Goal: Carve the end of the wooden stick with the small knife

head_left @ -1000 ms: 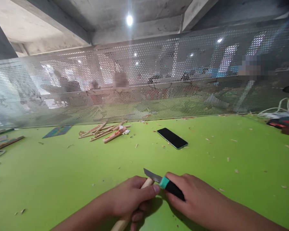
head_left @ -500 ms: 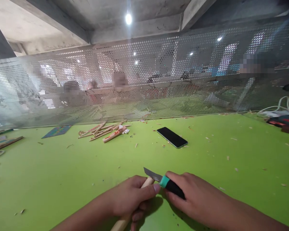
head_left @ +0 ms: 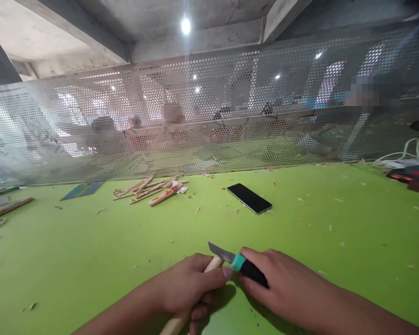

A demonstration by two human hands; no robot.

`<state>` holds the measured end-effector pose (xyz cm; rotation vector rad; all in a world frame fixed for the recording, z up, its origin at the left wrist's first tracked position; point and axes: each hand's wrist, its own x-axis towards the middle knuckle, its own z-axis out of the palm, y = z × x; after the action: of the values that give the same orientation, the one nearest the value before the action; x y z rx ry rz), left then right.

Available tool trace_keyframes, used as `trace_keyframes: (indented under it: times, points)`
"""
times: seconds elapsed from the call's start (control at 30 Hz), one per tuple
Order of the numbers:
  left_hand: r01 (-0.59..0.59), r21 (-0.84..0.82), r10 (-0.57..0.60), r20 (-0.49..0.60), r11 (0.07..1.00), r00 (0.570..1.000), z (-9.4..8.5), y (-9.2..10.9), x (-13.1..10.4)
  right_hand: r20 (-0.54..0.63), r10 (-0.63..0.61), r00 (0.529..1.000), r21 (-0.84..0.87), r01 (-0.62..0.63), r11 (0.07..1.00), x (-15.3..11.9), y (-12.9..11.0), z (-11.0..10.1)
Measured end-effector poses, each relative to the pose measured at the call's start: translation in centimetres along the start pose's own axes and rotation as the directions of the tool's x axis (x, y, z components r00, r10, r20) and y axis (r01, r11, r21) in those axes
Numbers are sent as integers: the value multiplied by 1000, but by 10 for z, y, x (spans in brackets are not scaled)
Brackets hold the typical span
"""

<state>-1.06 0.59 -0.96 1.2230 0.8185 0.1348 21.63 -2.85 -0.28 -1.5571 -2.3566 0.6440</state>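
My left hand [head_left: 192,286] is wrapped round a pale wooden stick [head_left: 214,264], whose lower end slants down toward the bottom edge of the view. In my right hand [head_left: 275,281] is a utility knife [head_left: 253,273] with a black and teal handle. Its bare blade [head_left: 220,251] points up and left and lies across the tip of the stick. My left thumb presses close beside the blade and the front of the handle. The palm sides of both hands are hidden.
A black phone [head_left: 249,198] lies on the green table [head_left: 101,253], among scattered wood shavings. Behind it to the left is a pile of thin sticks [head_left: 150,188]. A perforated metal screen [head_left: 195,139] closes off the back. Cables [head_left: 403,151] lie far right, boards [head_left: 9,208] far left.
Almost nothing differs. Both hands, the knife and the stick keep the same place, with the blade still at the stick's tip.
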Motion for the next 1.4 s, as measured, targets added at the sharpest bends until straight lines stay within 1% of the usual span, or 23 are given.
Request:
trace_keyframes:
  times: [0.1,0.23,0.43,0.67,0.8,0.93,1.03,1.17,1.4]
  points:
    - [10,10,-10,-8,1000,1000,1,0,-1,-19,-8,1000,19,8,1000,-1,-1,-1]
    - [-14,-10,14,-24,1000,1000,3,3,-1,-32,-20,999,19,21,1000,-2,-1,-1]
    - [-25,-12,24,-11,1000,1000,4,6,-1,-36,-32,999,2,32,999,-2,1,1]
    - [-18,-14,18,-16,1000,1000,3,4,-1,-45,-38,998,6,39,999,-1,2,1]
    - [-12,-7,12,-27,1000,1000,2,4,-1,-27,-24,999,1,24,1000,-1,1,1]
    - [-7,-11,7,-6,1000,1000,2,4,-1,3,0,1000,-13,0,1000,-1,1,1]
    - [1,-21,-1,4,1000,1000,1,2,-1,9,-21,1000,25,20,999,-2,1,-2]
    - [-19,-34,20,17,999,1000,1,-1,0,28,-53,998,83,50,995,-1,0,-5]
    - [-30,-29,30,-17,999,999,2,1,-1,19,-62,998,73,60,996,0,0,-4]
